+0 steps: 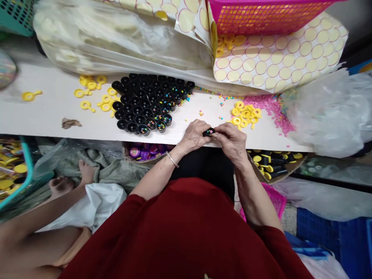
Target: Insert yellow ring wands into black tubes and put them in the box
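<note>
Both my hands at the front edge of the tabletop [200, 104], close together. Left hand [195, 135] grips a small black cup [208, 133] in its fingertips; a bit of pink shows in the cup's mouth. Right hand [231, 141] has thumb and fingers drawn together at the cup's other side; cannot tell if they pinch the cup or something small at its rim. Thin bangle [172, 159] on my left wrist.

To the left of my hands, a tight block of black cups [136, 102] stands mouth up. Several nearest me and along the right side hold coloured pellets; many others show dark inside. Loose pellets [201, 112] dot the surface between block and hands.

Yellow ring pieces [245, 114] heaped just beyond my right hand; more yellow rings [90, 85] left of the block. Pink bits [271, 108] spread behind the right-hand heap, reaching a clear plastic bag [325, 116]. Sheet of round stickers [279, 58] toward the back, pink basket [261, 17] over it.

Below the edge: purple packs [145, 151] in a box on the left, black-and-yellow pieces [270, 164] in another on the right. Another person's bare foot [87, 172] at lower left.
</note>
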### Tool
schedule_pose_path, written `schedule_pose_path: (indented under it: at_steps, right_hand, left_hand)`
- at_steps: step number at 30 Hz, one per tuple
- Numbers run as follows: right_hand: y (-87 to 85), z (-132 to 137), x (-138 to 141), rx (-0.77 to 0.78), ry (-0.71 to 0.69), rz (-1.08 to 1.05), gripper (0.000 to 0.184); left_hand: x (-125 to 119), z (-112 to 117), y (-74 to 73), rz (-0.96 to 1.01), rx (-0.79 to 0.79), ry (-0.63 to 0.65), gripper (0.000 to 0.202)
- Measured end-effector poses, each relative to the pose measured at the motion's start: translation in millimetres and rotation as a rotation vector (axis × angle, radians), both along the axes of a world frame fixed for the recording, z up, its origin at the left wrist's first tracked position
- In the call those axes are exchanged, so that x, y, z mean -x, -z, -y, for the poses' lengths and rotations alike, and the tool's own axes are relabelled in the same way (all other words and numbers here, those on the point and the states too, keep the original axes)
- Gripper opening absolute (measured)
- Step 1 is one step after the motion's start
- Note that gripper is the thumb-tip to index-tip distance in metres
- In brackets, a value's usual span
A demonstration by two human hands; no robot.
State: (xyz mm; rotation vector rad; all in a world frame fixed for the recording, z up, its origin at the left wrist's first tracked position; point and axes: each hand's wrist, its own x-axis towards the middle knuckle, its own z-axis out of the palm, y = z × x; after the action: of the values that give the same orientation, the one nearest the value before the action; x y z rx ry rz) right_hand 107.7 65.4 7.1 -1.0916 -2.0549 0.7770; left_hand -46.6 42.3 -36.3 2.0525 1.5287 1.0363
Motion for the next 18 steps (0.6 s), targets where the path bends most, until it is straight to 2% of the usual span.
schedule_pose_path:
  at_steps: [4,6,8,14,18]
  right_hand:
    - [16.2,-12,-23,-0.02,0.313,-0.117,0.013]
    - [25.0,-23,-38,-0.068,0.473,-0.097,0.013]
    - [32.6,-35,-50,-0.116,0.556,-0.014,0.013]
    - [45.9,-61,-54,-0.224,0.5,0.36,0.023]
    - [43.4,-64,-47,-0.289,0.449,0.409,0.026]
  left_hand:
    - [1,-1,-0.6,0.008,0.012,-0.007,0.024]
    - [2,-2,0.0,0.016,0.008,-0.011,0.024]
    - [2,-3,1.4,0.029,0.006,-0.015,0.023]
    - [2,-5,4.3,0.035,0.022,-0.042,0.025]
    - [1,-5,3.6,0.034,0.026,-0.05,0.028]
